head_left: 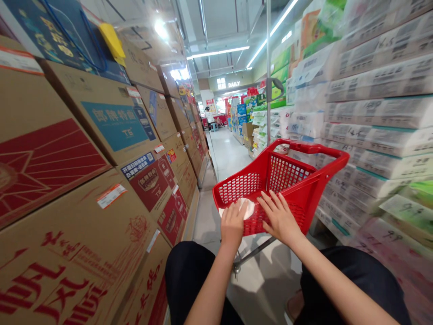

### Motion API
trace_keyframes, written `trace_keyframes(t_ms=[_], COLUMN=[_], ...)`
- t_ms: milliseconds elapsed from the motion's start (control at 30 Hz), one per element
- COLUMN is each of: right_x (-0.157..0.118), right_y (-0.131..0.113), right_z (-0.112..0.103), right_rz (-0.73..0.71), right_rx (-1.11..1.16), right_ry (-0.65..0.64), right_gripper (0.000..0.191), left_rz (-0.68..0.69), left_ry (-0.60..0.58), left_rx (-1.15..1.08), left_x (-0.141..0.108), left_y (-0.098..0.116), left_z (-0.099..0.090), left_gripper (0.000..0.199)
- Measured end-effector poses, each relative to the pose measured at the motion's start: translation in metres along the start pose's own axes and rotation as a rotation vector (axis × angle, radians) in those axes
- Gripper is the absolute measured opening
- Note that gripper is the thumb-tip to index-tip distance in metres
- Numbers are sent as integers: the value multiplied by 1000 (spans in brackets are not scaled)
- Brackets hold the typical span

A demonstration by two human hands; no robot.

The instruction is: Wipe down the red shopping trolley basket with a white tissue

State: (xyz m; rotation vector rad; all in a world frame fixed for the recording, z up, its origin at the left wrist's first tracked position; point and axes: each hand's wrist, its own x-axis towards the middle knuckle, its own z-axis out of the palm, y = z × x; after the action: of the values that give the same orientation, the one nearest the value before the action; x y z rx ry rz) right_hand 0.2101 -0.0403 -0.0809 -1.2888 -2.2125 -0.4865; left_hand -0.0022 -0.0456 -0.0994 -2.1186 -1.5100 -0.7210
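Observation:
A red plastic shopping cart [294, 198] stands right in front of me, its perforated basket facing my knees. My left hand [232, 223] presses a white cloth [249, 210] against the basket's near left rim, fingers curled over it. Part of the cloth is covered by the hand. My right hand [278, 216] lies on the basket's near side with its fingers spread, holding nothing. The cart's handle [314, 148] rises at the far right, away from both hands.
Stacked cardboard cartons [101, 216] form a wall close on my left. Packs of tissue paper [379, 108] are piled high on the right. A thin upright pole [269, 67] stands behind the cart. Far down the aisle [226, 149] a person [209, 117] sits near a blue stool.

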Motion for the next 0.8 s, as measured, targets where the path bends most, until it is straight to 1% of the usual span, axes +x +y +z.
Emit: trace_keyframes(t_ms=[67, 133, 200, 267, 333, 400, 433, 500, 600, 667, 700, 733, 800], right_x=[-2, -4, -4, -5, -8, -12, -14, -19, -24, -25, -25, -25, -23], right_y=[6, 6, 4, 4, 8, 16, 22, 31, 38, 37, 34, 32, 26], right_z=[0, 4, 9, 12, 13, 10, 8, 2, -4, -6, -6, -6, -4], right_rz=[8, 25, 49, 67, 71, 67, 65, 67, 85, 96, 101, 105, 107], right_rx=[6, 13, 18, 21, 22, 17, 14, 13, 22, 35, 41, 47, 53], right_ry=[8, 28, 51, 59, 55, 53, 50, 38, 23, 17, 14, 11, 10], right_gripper=[76, 75, 77, 79, 79, 76, 75, 71, 70, 71, 72, 74, 78], left_rz=[-2, -18, -26, -11, 29, 90, 128, 204, 244, 208, 180, 149, 92], left_ry=[-5, 4, 26, 45, 46, 31, 17, -23, -89, -97, -84, -63, -17], left_rx=[-12, -29, -48, -65, -80, -94, -103, -130, -170, -167, -154, -138, -97], left_x=[-5, -7, -5, -1, 5, 9, 9, 7, 0, -5, -6, -6, -2], left_y=[-10, -9, 5, 24, 40, 48, 47, 39, 21, 16, 17, 21, 36], left_z=[-1, 1, 5, 11, 14, 12, 9, 0, -14, -16, -14, -11, -1], left_gripper=[62, 63, 60, 58, 60, 62, 63, 65, 67, 67, 65, 64, 61])
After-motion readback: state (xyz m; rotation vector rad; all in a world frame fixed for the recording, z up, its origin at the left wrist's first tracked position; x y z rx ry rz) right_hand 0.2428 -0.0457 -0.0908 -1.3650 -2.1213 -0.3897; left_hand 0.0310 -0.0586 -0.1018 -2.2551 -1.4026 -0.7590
